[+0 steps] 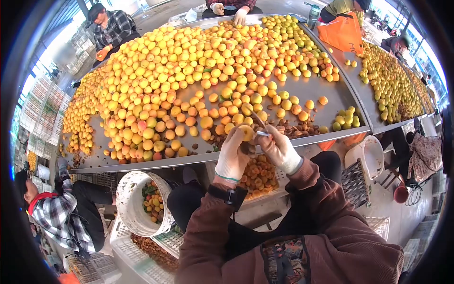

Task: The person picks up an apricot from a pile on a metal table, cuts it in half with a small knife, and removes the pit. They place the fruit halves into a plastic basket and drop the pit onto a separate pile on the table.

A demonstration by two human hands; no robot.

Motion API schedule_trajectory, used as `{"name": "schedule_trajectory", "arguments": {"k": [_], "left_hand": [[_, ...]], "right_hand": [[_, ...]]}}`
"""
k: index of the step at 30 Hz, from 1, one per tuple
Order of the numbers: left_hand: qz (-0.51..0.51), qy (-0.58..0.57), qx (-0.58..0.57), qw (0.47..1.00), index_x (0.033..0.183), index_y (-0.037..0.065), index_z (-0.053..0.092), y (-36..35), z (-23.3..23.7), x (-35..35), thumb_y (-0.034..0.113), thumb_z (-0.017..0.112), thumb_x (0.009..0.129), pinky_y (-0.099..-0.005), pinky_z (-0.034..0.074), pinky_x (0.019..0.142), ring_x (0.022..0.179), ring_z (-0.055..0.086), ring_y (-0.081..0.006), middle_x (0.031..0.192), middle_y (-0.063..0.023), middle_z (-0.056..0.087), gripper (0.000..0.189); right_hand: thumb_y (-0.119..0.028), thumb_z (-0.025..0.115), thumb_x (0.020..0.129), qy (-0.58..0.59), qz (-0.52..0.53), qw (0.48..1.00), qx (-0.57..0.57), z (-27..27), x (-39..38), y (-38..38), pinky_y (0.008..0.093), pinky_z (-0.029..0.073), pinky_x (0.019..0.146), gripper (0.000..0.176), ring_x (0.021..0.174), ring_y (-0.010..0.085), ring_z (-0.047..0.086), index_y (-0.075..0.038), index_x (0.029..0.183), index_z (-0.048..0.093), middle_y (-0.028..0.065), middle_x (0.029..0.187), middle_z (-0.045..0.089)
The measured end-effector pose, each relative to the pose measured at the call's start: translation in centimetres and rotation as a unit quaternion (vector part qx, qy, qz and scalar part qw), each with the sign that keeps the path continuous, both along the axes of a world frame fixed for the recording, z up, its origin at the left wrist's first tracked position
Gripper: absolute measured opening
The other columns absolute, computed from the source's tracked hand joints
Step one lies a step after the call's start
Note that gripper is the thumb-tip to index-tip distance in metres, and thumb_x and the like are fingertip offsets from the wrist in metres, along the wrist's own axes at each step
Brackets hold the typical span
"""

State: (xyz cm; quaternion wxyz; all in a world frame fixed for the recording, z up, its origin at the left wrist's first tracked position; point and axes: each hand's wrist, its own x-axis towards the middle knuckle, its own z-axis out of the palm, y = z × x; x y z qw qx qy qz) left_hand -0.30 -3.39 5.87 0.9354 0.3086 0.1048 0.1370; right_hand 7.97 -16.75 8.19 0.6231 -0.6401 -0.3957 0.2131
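Observation:
Both hands wear pale gloves and meet over the near edge of a metal table [312,90] heaped with yellow-orange fruit [165,66]. My left hand [232,157] is closed around a fruit [247,133]. Beside it, my right hand [280,152] is closed on a small knife [259,121], its blade pointing up and away over the table. Brown pits [298,128] lie on the table just beyond my right hand. Below the hands, a crate holds orange fruit pieces [258,174].
A white bucket [135,208] with fruit and leaves stands at lower left, near a crate of pits [156,251]. Other people sit around the tables, one at far left [61,213]. At right are an orange bag [341,34] and a white bucket [373,154].

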Motion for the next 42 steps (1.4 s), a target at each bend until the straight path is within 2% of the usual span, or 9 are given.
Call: {"name": "schedule_trajectory", "arguments": {"k": [5, 10, 15, 17, 21, 26, 36, 39, 42], "left_hand": [[-0.035, 0.031, 0.083, 0.995, 0.115, 0.008, 0.054, 0.0, 0.4, -0.4, 0.031, 0.048, 0.099, -0.0265, 0.044, 0.068, 0.077, 0.053, -0.0107, 0.093, -0.0020, 0.058, 0.029], [-0.039, 0.044, 0.144, 0.988, 0.114, 0.008, 0.054, -0.2, 0.2, 0.0, 0.030, 0.047, 0.100, -0.0236, 0.045, 0.062, 0.077, 0.054, -0.0088, 0.091, -0.0003, 0.056, 0.027], [-0.021, 0.083, 0.182, 0.980, 0.117, 0.006, 0.053, -0.6, 0.1, 0.5, 0.027, 0.052, 0.097, -0.0252, 0.047, 0.071, 0.084, 0.057, -0.0083, 0.098, 0.0001, 0.059, 0.029], [-0.010, 0.068, 0.212, 0.975, 0.119, 0.005, 0.053, -0.6, -0.6, 0.7, 0.028, 0.051, 0.098, -0.0240, 0.046, 0.074, 0.087, 0.055, -0.0079, 0.100, 0.0002, 0.059, 0.031], [-0.012, 0.026, 0.229, 0.973, 0.122, 0.003, 0.052, -0.4, -0.1, 0.0, 0.031, 0.049, 0.100, -0.0217, 0.043, 0.082, 0.094, 0.052, -0.0071, 0.106, 0.0002, 0.058, 0.036], [-0.015, 0.032, 0.307, 0.951, 0.122, 0.003, 0.052, 0.1, 0.5, -0.5, 0.032, 0.049, 0.100, -0.0223, 0.042, 0.080, 0.090, 0.050, -0.0071, 0.102, 0.0014, 0.057, 0.037], [0.004, 0.063, 0.399, 0.915, 0.111, 0.003, 0.054, 1.0, -0.4, -0.6, 0.014, 0.051, 0.098, -0.0232, 0.043, 0.075, 0.084, 0.048, -0.0076, 0.096, -0.0007, 0.055, 0.018], [0.029, 0.046, 0.399, 0.915, 0.109, 0.002, 0.054, 0.7, 0.1, -0.7, 0.014, 0.053, 0.097, -0.0236, 0.044, 0.073, 0.080, 0.050, -0.0081, 0.091, -0.0011, 0.056, 0.017], [0.099, 0.070, 0.520, 0.846, 0.107, 0.002, 0.055, 0.7, -0.2, -0.3, 0.014, 0.054, 0.096, -0.0242, 0.045, 0.072, 0.077, 0.052, -0.0088, 0.088, -0.0007, 0.058, 0.017]], "right_hand": [[-0.019, 0.047, 0.101, 0.216, 0.033, 0.974, 0.067, -1.6, -0.3, 0.5, 0.0173, 0.045, 0.071, 0.017, 0.084, 0.0049, 0.051, -0.003, 0.107, 0.048, -0.0016, 0.092, 0.049], [-0.031, 0.050, 0.099, 0.168, 0.066, 0.983, 0.046, -1.4, 0.1, -0.4, 0.0217, 0.045, 0.071, 0.028, 0.085, 0.0063, 0.051, -0.003, 0.104, 0.048, -0.0021, 0.088, 0.049], [-0.029, 0.048, 0.101, 0.145, 0.056, 0.986, 0.056, -3.5, 0.5, -0.5, 0.0191, 0.046, 0.070, 0.027, 0.087, 0.0067, 0.052, -0.002, 0.107, 0.047, -0.0007, 0.092, 0.050], [-0.023, 0.043, 0.103, 0.314, 0.091, 0.935, 0.135, -4.4, 0.7, -0.5, 0.0137, 0.046, 0.068, 0.024, 0.087, 0.0051, 0.051, -0.001, 0.113, 0.046, 0.0004, 0.097, 0.049], [-0.016, 0.038, 0.103, 0.355, 0.102, 0.918, 0.147, -5.1, 1.0, -0.5, 0.0089, 0.045, 0.067, 0.021, 0.087, 0.0039, 0.051, 0.000, 0.117, 0.043, 0.0018, 0.102, 0.047], [-0.022, 0.046, 0.100, 0.094, 0.001, 0.994, 0.060, -3.2, -0.1, -0.4, 0.0197, 0.045, 0.068, 0.025, 0.082, 0.0064, 0.050, 0.002, 0.108, 0.049, 0.0006, 0.087, 0.052], [-0.020, 0.049, 0.097, 0.183, -0.031, 0.981, 0.056, -9.3, 0.0, 2.5, 0.0262, 0.042, 0.064, 0.021, 0.076, 0.0080, 0.046, 0.001, 0.098, 0.051, 0.0020, 0.079, 0.051], [-0.018, 0.051, 0.096, 0.188, -0.045, 0.980, 0.039, -8.6, 0.1, 2.4, 0.0321, 0.045, 0.061, 0.019, 0.069, 0.0175, 0.057, 0.001, 0.095, 0.050, 0.0092, 0.073, 0.058], [-0.016, 0.052, 0.093, -0.073, -0.106, 0.984, -0.121, -2.5, -0.3, 1.1, 0.0372, 0.046, 0.058, 0.016, 0.066, 0.0339, 0.062, 0.000, 0.092, 0.049, 0.0171, 0.068, 0.059]]}}
